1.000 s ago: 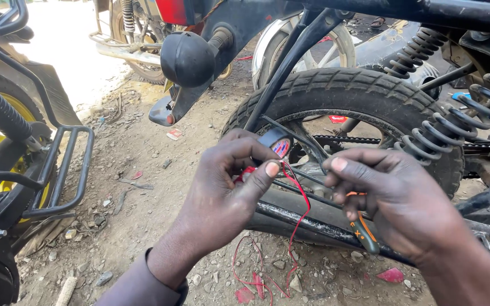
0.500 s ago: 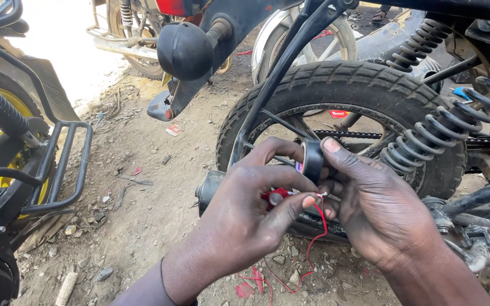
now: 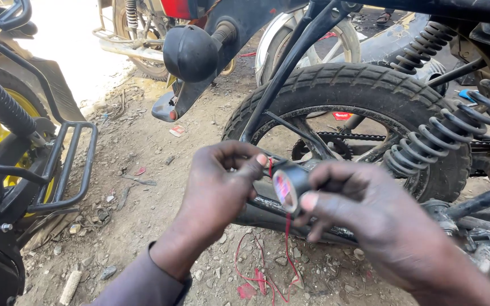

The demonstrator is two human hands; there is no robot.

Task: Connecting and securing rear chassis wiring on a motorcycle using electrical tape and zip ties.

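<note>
Hands, two, left hand (image 3: pixel 222 190) pinching tape end, right hand (image 3: pixel 370 224) gripping one black tape roll (image 3: pixel 289 186), one red wire (image 3: pixel 286 238) dangling

Open dirt ground (image 3: pixel 143 164) lies left of the left hand (image 3: pixel 222 190). The rear tyre (image 3: pixel 358 90) and coil spring (image 3: pixel 449 136) block passage behind both hands. The black rack (image 3: pixel 69 164) bounds the left side.

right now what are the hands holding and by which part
The right hand grips a roll of black tape by its outer rim. The left hand pinches near the roll's edge, with a red wire hanging below.
</note>
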